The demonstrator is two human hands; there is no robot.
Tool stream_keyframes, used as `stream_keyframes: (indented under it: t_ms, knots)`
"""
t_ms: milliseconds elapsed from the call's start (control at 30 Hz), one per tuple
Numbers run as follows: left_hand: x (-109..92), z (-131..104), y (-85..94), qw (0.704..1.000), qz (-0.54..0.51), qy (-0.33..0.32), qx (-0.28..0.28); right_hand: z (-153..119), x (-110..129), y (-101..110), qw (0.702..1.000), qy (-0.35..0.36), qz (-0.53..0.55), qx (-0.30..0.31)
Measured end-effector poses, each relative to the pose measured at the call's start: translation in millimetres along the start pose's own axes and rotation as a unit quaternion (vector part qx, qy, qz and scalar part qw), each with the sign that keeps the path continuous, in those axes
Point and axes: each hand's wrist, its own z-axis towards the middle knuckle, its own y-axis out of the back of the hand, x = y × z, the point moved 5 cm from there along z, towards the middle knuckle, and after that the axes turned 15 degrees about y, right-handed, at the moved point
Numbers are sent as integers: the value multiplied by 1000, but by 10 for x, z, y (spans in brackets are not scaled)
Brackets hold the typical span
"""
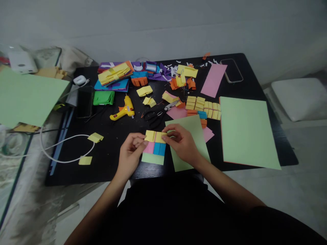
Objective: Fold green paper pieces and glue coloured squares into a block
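Observation:
Between my hands is a small green card with folded paper pieces on it: yellow ones along the top, a pink one and a blue one below. My left hand pinches the card's left side near the yellow and pink pieces. At the top right corner, the thumb and fingers of my right hand close on the yellow piece. Under my right wrist lies a larger green sheet. Black-handled scissors rest just beyond the card.
A yellow glue gun lies left of the scissors. Rows of yellow folded pieces and a large green sheet are to the right. Paper stacks and scraps line the back. A white cable loops at left.

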Motion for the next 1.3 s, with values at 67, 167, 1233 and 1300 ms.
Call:
stream_keyframes:
  t_ms: [67, 167, 1233, 1300]
  knots:
    - [61, 25, 17, 999, -23, 48, 1, -48, 94, 11, 993, 74, -86, 25]
    - [179, 78, 47, 991, -53, 122, 0, -135, 227, -41, 949, 215, -201, 111]
    - [167, 27, 8, 952, 264, -153, -16, -110, -309, -38, 985, 96, -144, 27]
    - [164, 15, 0, 942, 281, -182, -21, -109, -333, -23, 986, 100, -136, 17]
